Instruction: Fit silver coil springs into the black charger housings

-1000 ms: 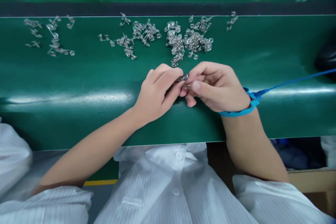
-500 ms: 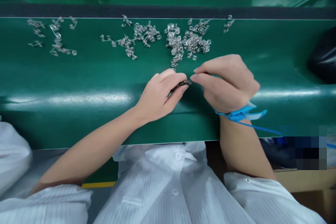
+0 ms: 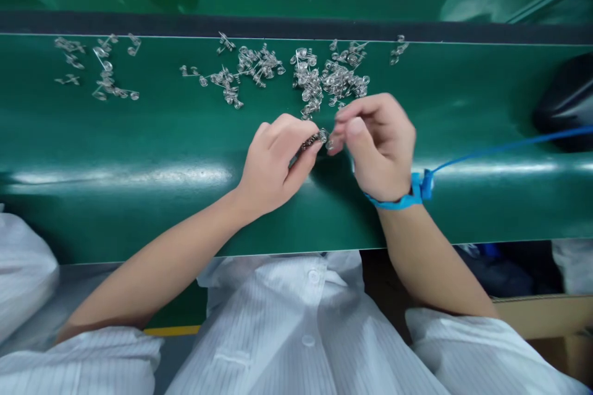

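My left hand [image 3: 278, 163] is closed, with thumb and fingers pinching a row of small coiled wire springs [image 3: 309, 141] packed side by side. The outer coils stick out past its fingertips. Just to the right, my right hand [image 3: 382, 145] is turned palm toward the left, its fingers curled and slightly blurred. At its fingertips is a single wire spring [image 3: 330, 144], close against the end of the row. Beyond both hands, loose silvery springs lie in tangled heaps [image 3: 308, 80] on the green work surface [image 3: 162, 136].
More springs [image 3: 106, 74] lie scattered at the left, and a few [image 3: 398, 49] at the right. A dark strip [image 3: 185, 24] runs along the back edge. A blue wrist strap [image 3: 403, 200] has a cord stretching right, past a black rounded object [image 3: 565, 102]. A cardboard box [image 3: 546, 315] stands below.
My right hand has rotated so its palm shows, and has shifted slightly left, to the end of the row. My left hand has moved slightly left, keeping its hold. The cord swung upward.
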`<control>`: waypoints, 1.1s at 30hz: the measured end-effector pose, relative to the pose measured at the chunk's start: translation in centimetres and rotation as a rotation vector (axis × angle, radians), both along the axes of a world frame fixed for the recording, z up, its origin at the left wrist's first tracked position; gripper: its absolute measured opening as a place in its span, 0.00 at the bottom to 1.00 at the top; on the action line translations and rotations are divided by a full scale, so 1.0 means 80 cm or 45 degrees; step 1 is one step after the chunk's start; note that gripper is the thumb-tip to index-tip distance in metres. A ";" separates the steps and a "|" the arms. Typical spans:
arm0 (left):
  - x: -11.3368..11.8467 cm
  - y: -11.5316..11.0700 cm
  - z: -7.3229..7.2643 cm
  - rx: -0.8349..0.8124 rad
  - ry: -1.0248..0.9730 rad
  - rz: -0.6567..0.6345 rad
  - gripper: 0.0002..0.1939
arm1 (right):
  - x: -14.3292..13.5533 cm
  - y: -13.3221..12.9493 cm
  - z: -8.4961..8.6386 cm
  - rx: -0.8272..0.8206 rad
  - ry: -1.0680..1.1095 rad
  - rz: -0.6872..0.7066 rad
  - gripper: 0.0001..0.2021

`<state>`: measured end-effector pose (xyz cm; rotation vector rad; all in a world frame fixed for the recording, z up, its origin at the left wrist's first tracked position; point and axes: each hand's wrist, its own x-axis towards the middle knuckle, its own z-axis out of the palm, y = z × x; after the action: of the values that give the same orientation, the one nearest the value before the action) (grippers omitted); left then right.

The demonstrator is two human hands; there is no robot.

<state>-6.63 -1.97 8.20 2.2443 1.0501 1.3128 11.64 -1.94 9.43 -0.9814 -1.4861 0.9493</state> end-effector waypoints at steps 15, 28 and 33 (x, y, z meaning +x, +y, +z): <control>0.001 -0.005 -0.003 -0.094 0.226 -0.039 0.12 | 0.018 0.011 -0.014 -0.586 0.404 0.336 0.17; 0.003 -0.002 0.000 -0.344 0.076 0.072 0.12 | 0.015 -0.005 0.005 0.504 -0.739 -0.050 0.06; 0.001 -0.002 0.003 -0.421 -0.133 0.048 0.12 | 0.009 -0.004 0.005 0.429 -0.414 0.128 0.05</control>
<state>-6.51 -2.11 8.43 1.9020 1.1791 1.1596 12.38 -2.23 9.79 -0.8444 -1.9100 0.5965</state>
